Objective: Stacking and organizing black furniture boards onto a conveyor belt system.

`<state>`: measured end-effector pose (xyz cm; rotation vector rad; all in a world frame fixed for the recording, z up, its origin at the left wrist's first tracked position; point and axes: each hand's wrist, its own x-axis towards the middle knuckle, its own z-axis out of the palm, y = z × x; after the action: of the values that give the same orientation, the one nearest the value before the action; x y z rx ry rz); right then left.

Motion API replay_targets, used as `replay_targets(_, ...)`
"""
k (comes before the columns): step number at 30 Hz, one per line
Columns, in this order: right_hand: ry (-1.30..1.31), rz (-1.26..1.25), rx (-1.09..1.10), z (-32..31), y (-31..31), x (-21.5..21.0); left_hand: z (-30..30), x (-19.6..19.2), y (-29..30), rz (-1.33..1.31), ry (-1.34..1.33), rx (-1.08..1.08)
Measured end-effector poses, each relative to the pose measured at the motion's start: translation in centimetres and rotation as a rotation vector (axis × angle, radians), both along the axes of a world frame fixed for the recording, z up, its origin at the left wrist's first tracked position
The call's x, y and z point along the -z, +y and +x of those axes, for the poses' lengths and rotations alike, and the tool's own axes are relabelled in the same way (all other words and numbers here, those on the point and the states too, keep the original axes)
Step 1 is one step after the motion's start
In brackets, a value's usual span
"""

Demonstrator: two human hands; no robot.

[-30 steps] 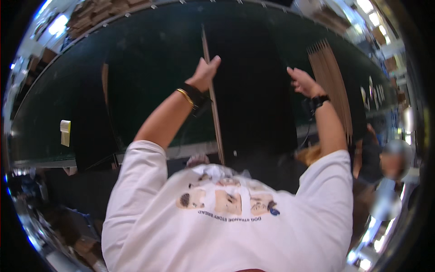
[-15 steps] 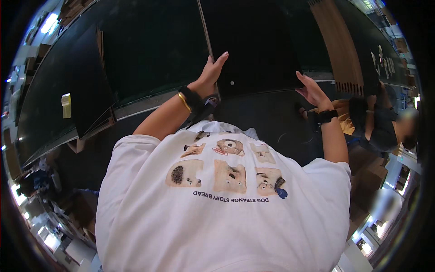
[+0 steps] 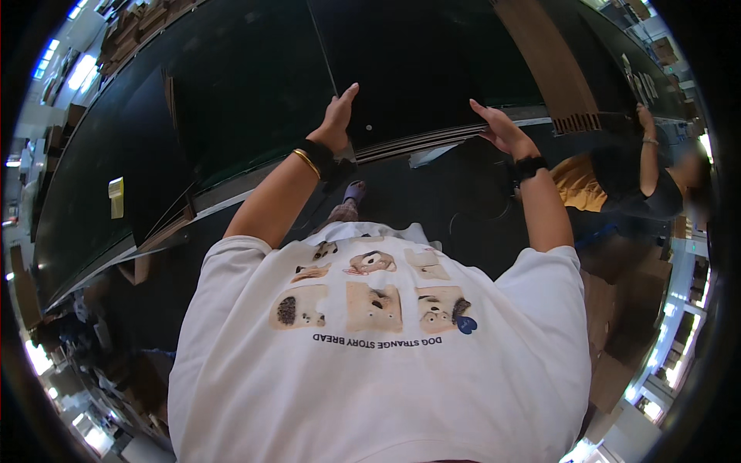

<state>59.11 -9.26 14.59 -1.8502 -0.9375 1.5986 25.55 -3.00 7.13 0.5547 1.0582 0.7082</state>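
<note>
Along table edge [image 3: 228, 193] | left hand [image 3: 335, 122] unclenched, right hand [image 3: 505, 133] likewise | black panels [image 3: 421, 85] (stacked) between

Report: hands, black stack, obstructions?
Black stack flat. Left hand open at its left edge; right hand at near right corner, grip unclear. Brown stack on the right.

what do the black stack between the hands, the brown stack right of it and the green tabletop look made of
Black stack: probably paperboard, matte; thin layers show along its near edge.

Brown stack: likely cardboard, dull; its tan colour and comb-like near end suggest it.

Green tabletop: perhaps rubber or laminate; smooth, but too dark to settle.
</note>
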Motion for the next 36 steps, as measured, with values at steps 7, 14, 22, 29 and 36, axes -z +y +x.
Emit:
replay_targets(7, 0.262, 0.070, 0.144, 1.8, -0.2, 1.5, -0.4, -0.6, -0.3, 0.044, -0.119, -0.005)
replay_targets(14, -0.298, 0.588, -0.052, 3.4, -3.2, 0.3, -3.3, -3.7, -5.1, 0.664, 0.680, -0.018)
replay_targets(22, -0.706, 0.628, -0.274, 2.3, -3.4, -0.1, -3.5, -7.8, -9.3, 1.071, 1.075, 0.407)
replay_targets(29, -0.755, 0.696, -0.259, 2.3, -3.1, 0.7, -3.1, -7.4, -9.8, 1.199, 1.183, 0.437)
replay_targets(36, -0.815, 0.722, -0.249, 1.6, -3.3, 0.2, -2.4, -8.5, -10.6, 1.062, 1.269, 0.506)
